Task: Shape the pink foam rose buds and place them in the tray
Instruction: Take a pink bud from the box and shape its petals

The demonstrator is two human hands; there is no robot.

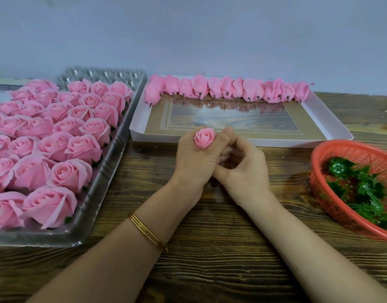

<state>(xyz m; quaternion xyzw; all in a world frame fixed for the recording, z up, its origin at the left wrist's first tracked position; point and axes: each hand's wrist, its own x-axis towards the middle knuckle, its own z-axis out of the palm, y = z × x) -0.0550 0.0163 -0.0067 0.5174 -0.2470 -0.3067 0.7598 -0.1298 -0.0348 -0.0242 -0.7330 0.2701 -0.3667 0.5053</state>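
Wooden table [210, 254] against a pale wall. Your left hand [192, 162] grips a pink rose bud [204, 138] in its fist, petals up. Your right hand [245, 171] curls against the left one, and I cannot tell whether it pinches the bud. Just beyond both hands lies the white tray [242, 142], with a row of buds [227, 89] on its far edge. A red basket [315, 184] sits right of your right hand.

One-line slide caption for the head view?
Left hand grips a pink rose bud, right hand beside it, before the white tray.
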